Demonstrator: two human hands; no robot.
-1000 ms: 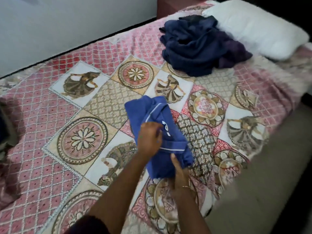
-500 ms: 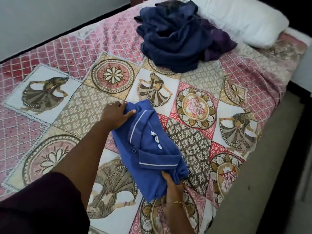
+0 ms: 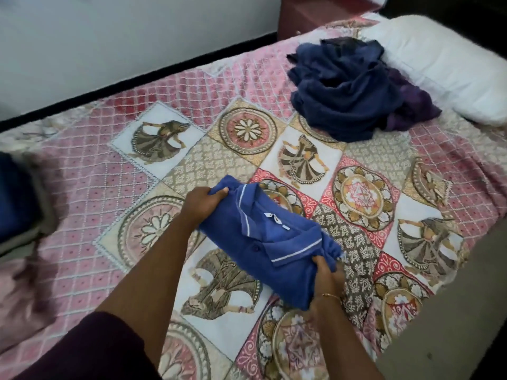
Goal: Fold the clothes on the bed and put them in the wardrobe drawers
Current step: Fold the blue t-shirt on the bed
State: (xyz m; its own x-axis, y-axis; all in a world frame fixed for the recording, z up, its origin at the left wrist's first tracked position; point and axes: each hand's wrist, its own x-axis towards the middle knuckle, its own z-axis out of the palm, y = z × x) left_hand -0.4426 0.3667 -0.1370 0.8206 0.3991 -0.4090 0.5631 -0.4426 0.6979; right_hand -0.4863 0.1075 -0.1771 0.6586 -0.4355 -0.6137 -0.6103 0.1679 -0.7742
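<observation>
I see the folded blue polo shirt on the bedspread, long axis far-left to near-right. My left hand grips its far-left end, right hand its near-right end. Unfolded dark clothes pile lies far right.

left hand now gripping blue shirt edge
</observation>
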